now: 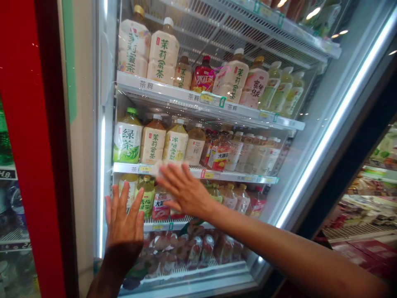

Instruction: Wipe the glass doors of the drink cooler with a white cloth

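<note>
Both of my hands are raised in front of a lit drinks cooler, whose glass door (pixel 182 188) shows faint reflections. My left hand (pixel 125 221) is at the lower left with fingers spread, palm toward the glass, in front of the bottles on a lower shelf. My right hand (pixel 186 190) reaches in from the right, fingers stretched out and smeared by motion. A pale blur lies at its fingertips; I cannot tell whether it is a thing. Behind stand a green tea bottle (pixel 127 136) and a jasmine tea bottle (pixel 153 140).
Bottled teas fill several wire shelves; price tags line the shelf edge (pixel 201 97). A bright light strip (pixel 338 116) runs along the cooler's right side. A red panel (pixel 23 103) and another drinks shelf are at left. Packaged goods (pixel 353 203) sit at right.
</note>
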{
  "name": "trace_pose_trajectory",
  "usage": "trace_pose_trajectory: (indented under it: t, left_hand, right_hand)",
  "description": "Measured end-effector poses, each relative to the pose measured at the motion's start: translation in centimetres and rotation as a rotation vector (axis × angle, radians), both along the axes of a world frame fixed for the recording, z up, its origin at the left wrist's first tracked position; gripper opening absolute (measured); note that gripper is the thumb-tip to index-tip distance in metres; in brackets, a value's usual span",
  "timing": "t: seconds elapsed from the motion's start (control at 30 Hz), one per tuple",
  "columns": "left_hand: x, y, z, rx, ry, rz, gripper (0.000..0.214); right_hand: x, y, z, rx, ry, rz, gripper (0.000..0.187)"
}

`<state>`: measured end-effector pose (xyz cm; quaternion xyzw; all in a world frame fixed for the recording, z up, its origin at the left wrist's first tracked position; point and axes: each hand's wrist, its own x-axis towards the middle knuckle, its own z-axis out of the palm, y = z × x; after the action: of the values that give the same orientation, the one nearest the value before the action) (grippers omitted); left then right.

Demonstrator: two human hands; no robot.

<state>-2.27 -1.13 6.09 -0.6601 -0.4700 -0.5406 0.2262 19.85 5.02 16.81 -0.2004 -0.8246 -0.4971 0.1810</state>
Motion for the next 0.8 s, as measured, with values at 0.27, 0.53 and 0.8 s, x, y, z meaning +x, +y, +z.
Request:
trace_pose_trajectory:
  t: [0.27, 0.53, 0.8]
  left_hand:
    - [2.0, 0.0, 0.0, 0.036, 0.110, -0.025, 0.079]
    - [5.9, -0.1, -0.3, -0.003, 0.208, -0.094, 0.080]
    - [7.7, 0.1, -1.7, -0.040, 0.304, -0.092, 0.083]
  right_hand:
    - [6.7, 0.4, -0.8, -0.089, -0.017, -0.067, 0.085]
    - [10.7, -0.7, -10.2, -0.050, 0.136, -0.141, 0.092]
    - [11.5, 0.0, -5.7, 0.013, 0.711, -0.289, 0.088]
